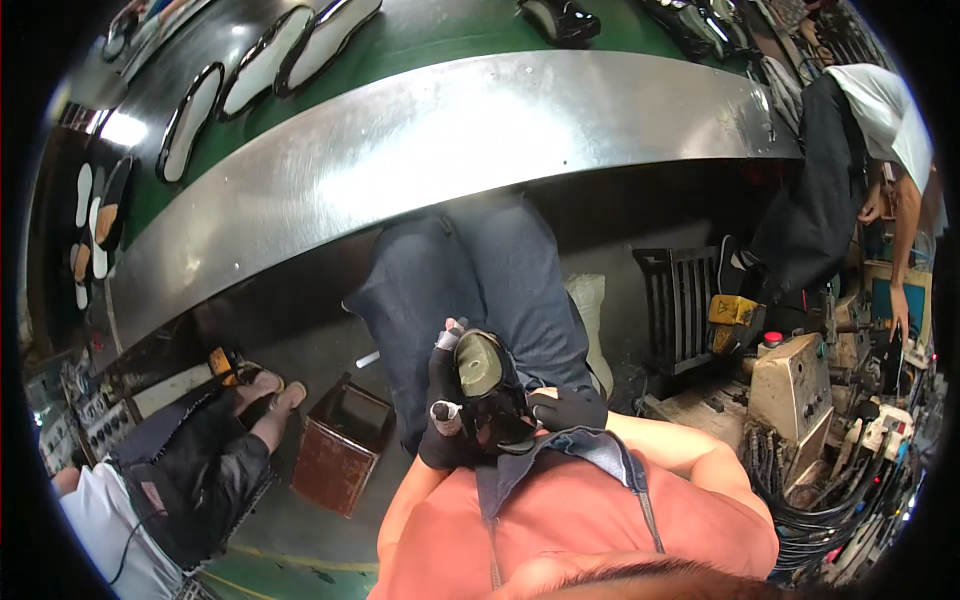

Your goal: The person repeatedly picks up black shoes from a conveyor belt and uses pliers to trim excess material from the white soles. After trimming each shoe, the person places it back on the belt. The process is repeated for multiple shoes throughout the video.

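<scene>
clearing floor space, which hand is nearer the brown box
Left. The left hand is to the right of the brown box; the right hand is farther right, beyond the black shoe.

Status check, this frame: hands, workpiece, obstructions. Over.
Left hand holding black shoe at its left. Right hand at its right, grip partly hidden. Shoe over lap, olive patch facing up. Denim apron bib close by, nearer the body.

Bright glare [500, 130] on a long steel ledge [230, 220], brown box [335, 470] and black slatted rack [690, 300] on dark floor [315, 345].

Black shoe [506, 414]; green belt [440, 32]; salmon shirt [590, 515]
</scene>
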### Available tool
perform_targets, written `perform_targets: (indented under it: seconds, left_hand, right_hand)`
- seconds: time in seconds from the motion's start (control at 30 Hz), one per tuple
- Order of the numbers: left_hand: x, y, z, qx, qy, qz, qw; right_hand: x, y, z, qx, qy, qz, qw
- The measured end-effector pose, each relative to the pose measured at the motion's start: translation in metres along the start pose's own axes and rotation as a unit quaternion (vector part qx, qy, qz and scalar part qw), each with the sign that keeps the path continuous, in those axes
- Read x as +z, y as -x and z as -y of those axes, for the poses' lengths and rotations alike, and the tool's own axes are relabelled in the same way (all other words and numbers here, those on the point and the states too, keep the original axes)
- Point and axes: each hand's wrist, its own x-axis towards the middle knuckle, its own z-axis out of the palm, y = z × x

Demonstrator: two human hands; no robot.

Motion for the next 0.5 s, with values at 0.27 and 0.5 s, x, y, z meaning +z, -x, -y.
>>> perform_targets:
  seconds: [0.27, 0.5]
  left_hand:
    - [-0.004, -0.005, 0.035, -0.129, 0.148, 0.009, 0.981]
    - [-0.052, -0.068, 0.037, -0.244, 0.177, 0.073, 0.951]
  right_hand:
    - [-0.004, 0.005, -0.017, -0.013, -0.009, -0.016, 1.000]
    - [-0.089, -0.085, 0.023, 0.220, -0.163, -0.032, 0.961]
